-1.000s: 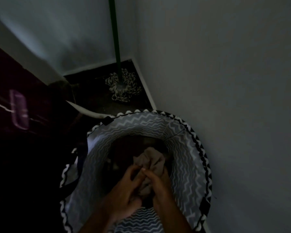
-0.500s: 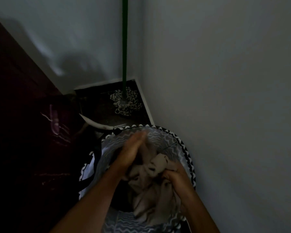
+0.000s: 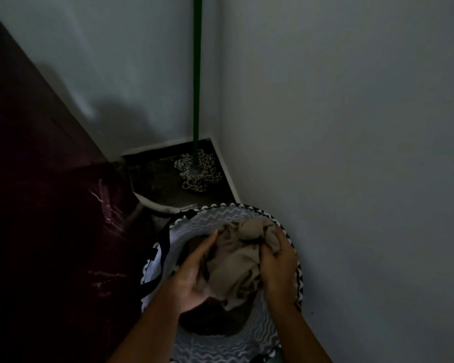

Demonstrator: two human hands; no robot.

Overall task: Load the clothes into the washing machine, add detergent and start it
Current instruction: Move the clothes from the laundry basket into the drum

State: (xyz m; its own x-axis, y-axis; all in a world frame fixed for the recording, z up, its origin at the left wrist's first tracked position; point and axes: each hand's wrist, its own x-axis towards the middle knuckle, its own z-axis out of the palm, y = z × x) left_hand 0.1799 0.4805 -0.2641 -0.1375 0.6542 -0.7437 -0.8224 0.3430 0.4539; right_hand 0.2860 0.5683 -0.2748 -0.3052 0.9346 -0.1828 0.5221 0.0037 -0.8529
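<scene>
A round laundry basket (image 3: 194, 224) with a grey zigzag lining and a black-and-white rim stands on the floor by the right wall. A bunched beige garment (image 3: 236, 260) is lifted above its opening. My right hand (image 3: 278, 268) grips the garment's right side, fingers curled into the cloth. On the garment's left side my left hand (image 3: 194, 273) lies against the cloth with fingers stretched out. Darker clothes (image 3: 212, 323) lie in the bottom of the basket. No washing machine or detergent is in sight.
A mop (image 3: 197, 171) with a green handle stands in the corner behind the basket. A dark maroon surface (image 3: 42, 205) fills the left side. A white wall (image 3: 351, 153) runs close along the right. A pale curved object (image 3: 155, 204) lies on the dark floor.
The beige garment has come up out of the basket's depth to rim height. My left hand reached forward over the rim, then came back against the cloth. The view has tilted up.
</scene>
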